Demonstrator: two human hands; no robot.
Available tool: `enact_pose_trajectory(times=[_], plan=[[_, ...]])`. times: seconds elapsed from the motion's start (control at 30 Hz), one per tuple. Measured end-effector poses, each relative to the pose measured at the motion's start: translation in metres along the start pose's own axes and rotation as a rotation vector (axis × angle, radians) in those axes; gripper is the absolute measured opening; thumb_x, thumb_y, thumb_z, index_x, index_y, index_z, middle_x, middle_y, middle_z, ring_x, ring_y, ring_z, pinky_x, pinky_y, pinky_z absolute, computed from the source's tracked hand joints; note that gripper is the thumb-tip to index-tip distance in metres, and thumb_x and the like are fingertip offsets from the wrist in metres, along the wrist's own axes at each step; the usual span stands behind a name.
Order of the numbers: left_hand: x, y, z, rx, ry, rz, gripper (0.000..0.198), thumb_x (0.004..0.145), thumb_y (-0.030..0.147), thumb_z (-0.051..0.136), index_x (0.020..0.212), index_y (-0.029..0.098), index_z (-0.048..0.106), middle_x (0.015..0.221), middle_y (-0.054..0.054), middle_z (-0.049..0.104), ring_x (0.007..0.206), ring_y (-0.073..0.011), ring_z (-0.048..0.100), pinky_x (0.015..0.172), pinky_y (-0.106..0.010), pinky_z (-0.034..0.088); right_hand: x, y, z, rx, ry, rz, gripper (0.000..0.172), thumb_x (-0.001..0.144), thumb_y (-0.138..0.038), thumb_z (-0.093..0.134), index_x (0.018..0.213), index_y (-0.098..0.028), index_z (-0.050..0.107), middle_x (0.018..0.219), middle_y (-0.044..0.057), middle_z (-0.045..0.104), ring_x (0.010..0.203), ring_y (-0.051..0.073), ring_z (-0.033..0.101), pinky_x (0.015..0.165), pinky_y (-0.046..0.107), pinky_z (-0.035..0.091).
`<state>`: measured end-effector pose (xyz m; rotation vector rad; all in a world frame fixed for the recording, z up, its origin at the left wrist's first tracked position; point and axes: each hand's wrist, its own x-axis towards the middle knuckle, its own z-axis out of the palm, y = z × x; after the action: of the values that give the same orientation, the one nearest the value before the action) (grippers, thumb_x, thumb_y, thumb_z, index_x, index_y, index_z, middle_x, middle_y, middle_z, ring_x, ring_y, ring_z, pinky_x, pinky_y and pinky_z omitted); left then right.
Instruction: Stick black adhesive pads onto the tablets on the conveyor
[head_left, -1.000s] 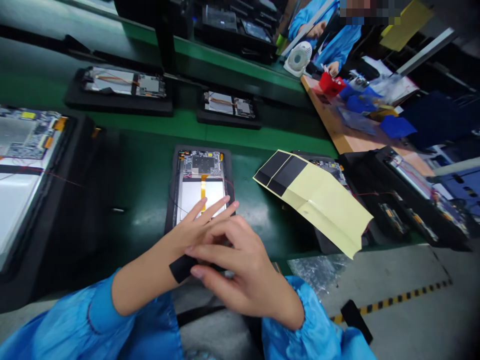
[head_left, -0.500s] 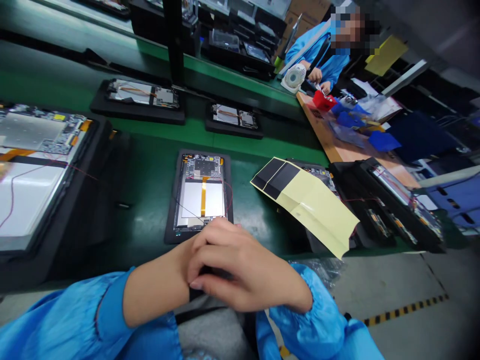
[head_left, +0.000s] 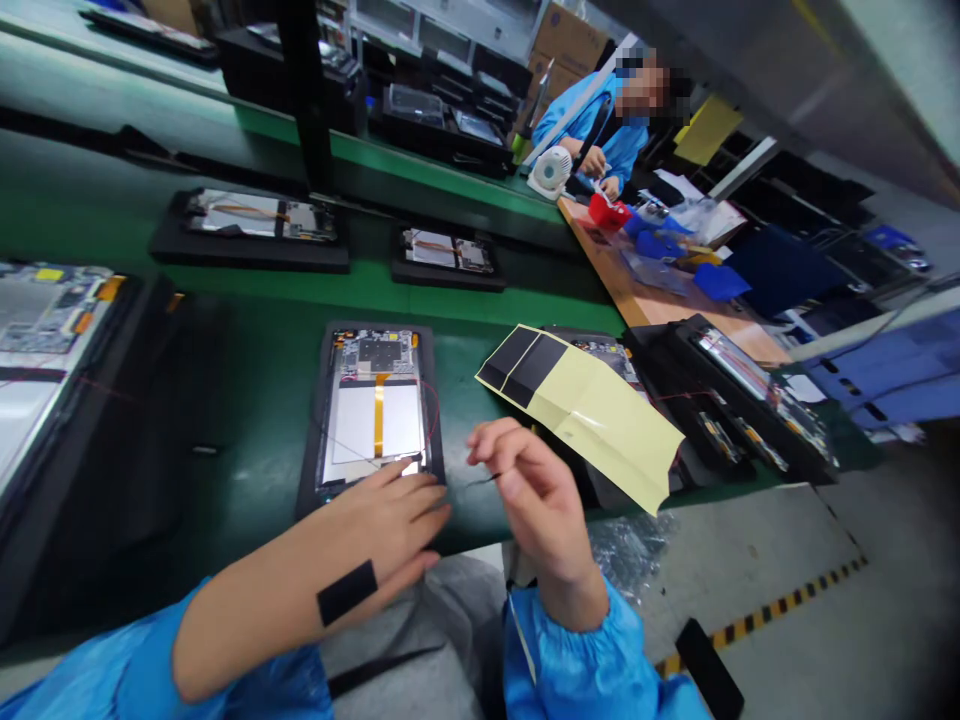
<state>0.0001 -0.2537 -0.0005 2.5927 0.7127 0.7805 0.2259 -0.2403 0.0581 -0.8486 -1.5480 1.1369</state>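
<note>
Fingers spread and flat, my left hand (head_left: pixel 394 520) lies over the near end of an opened tablet (head_left: pixel 377 415) on a black foam tray. A small black tape piece (head_left: pixel 346 592) sticks to the back of this hand near the wrist. To the right, my right hand (head_left: pixel 536 500) is raised with fingers curled and pinched. A thin dark sliver shows at its fingertips; its kind is too small to make out. Beyond that hand, a yellow backing sheet (head_left: pixel 600 420) with black tape strips lies tilted over another opened tablet (head_left: pixel 604 355).
More opened tablets stand on black trays: a large one (head_left: pixel 37 370) at left, two at the back (head_left: pixel 259 215) (head_left: pixel 446 250), several stacked at right (head_left: pixel 739 365). A small dark piece (head_left: pixel 205 449) lies on the green bench (head_left: pixel 247 400). A co-worker (head_left: pixel 600 120) sits beyond a white fan (head_left: pixel 551 172).
My right hand has come away from my left wrist and moved right, fingers pinched. My left hand has flattened out, and the black tape on it is now uncovered. The view has shifted.
</note>
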Motion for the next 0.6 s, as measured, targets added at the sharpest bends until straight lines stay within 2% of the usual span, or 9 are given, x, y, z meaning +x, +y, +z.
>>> enact_pose_trajectory(times=[0.07, 0.1, 0.2, 0.27, 0.33, 0.43, 0.5, 0.6], plan=[[0.004, -0.015, -0.007, 0.171, 0.003, -0.067, 0.029, 0.11, 0.021, 0.053, 0.125, 0.019, 0.077, 0.121, -0.012, 0.081, 0.116, -0.0251, 0.075, 0.12, -0.045, 0.051, -0.003, 0.008, -0.013, -0.063, 0.186, 0.014, 0.035, 0.102, -0.057, 0.073, 0.089, -0.026, 0.065, 0.105, 0.009, 0.068, 0.107, 0.027, 0.068, 0.091, 0.039, 0.06], [0.008, -0.027, -0.008, 0.226, 0.016, -0.055, 0.033, 0.11, 0.019, 0.05, 0.128, 0.02, 0.077, 0.126, -0.012, 0.08, 0.121, -0.0254, 0.074, 0.121, -0.045, 0.05, -0.003, 0.012, -0.018, -0.097, 0.221, 0.023, 0.035, 0.101, -0.057, 0.074, 0.089, -0.025, 0.065, 0.108, 0.01, 0.068, 0.109, 0.027, 0.068, 0.092, 0.038, 0.059], [0.029, -0.073, -0.006, 0.246, 0.01, -0.016, 0.043, 0.111, 0.021, 0.047, 0.147, 0.027, 0.07, 0.155, -0.013, 0.069, 0.15, -0.0306, 0.059, 0.128, -0.057, 0.044, -0.001, 0.025, -0.021, -0.179, 0.201, 0.047, 0.032, 0.103, -0.053, 0.073, 0.091, -0.024, 0.066, 0.111, 0.01, 0.068, 0.112, 0.026, 0.068, 0.096, 0.037, 0.058], [0.045, -0.103, -0.002, 0.123, -0.052, -0.046, 0.042, 0.112, 0.029, 0.048, 0.148, 0.031, 0.071, 0.161, -0.012, 0.065, 0.157, -0.0336, 0.052, 0.13, -0.065, 0.038, 0.001, 0.036, -0.017, -0.201, 0.18, 0.059, 0.031, 0.104, -0.051, 0.07, 0.091, -0.024, 0.066, 0.11, 0.01, 0.068, 0.11, 0.025, 0.068, 0.097, 0.036, 0.058], [0.059, -0.129, -0.002, -0.003, -0.128, -0.053, 0.035, 0.111, 0.036, 0.052, 0.128, 0.029, 0.082, 0.146, -0.012, 0.075, 0.147, -0.0331, 0.061, 0.128, -0.061, 0.042, 0.003, 0.046, -0.013, -0.186, 0.191, 0.068, 0.03, 0.104, -0.05, 0.069, 0.091, -0.024, 0.065, 0.109, 0.009, 0.067, 0.108, 0.024, 0.069, 0.096, 0.035, 0.059], [0.073, -0.156, -0.007, -0.1, -0.193, -0.019, 0.036, 0.109, 0.044, 0.059, 0.094, 0.026, 0.086, 0.12, -0.009, 0.083, 0.121, -0.0264, 0.074, 0.113, -0.042, 0.055, 0.007, 0.06, -0.01, -0.109, 0.198, 0.103, 0.03, 0.103, -0.05, 0.071, 0.09, -0.023, 0.064, 0.104, 0.008, 0.067, 0.103, 0.022, 0.068, 0.093, 0.033, 0.059], [0.077, -0.167, -0.011, -0.133, -0.187, -0.027, 0.042, 0.108, 0.049, 0.058, 0.086, 0.025, 0.085, 0.118, -0.009, 0.081, 0.111, -0.0238, 0.074, 0.104, -0.037, 0.057, 0.011, 0.067, -0.011, -0.048, 0.151, 0.163, 0.032, 0.101, -0.051, 0.073, 0.09, -0.023, 0.065, 0.102, 0.007, 0.066, 0.098, 0.021, 0.067, 0.088, 0.031, 0.059], [0.08, -0.175, -0.014, -0.142, -0.161, -0.058, 0.046, 0.106, 0.057, 0.059, 0.082, 0.026, 0.084, 0.112, -0.007, 0.077, 0.103, -0.0228, 0.07, 0.1, -0.038, 0.053, 0.02, 0.075, -0.012, 0.049, 0.062, 0.298, 0.038, 0.095, -0.057, 0.078, 0.089, -0.022, 0.065, 0.1, 0.006, 0.066, 0.088, 0.018, 0.065, 0.076, 0.028, 0.058]])
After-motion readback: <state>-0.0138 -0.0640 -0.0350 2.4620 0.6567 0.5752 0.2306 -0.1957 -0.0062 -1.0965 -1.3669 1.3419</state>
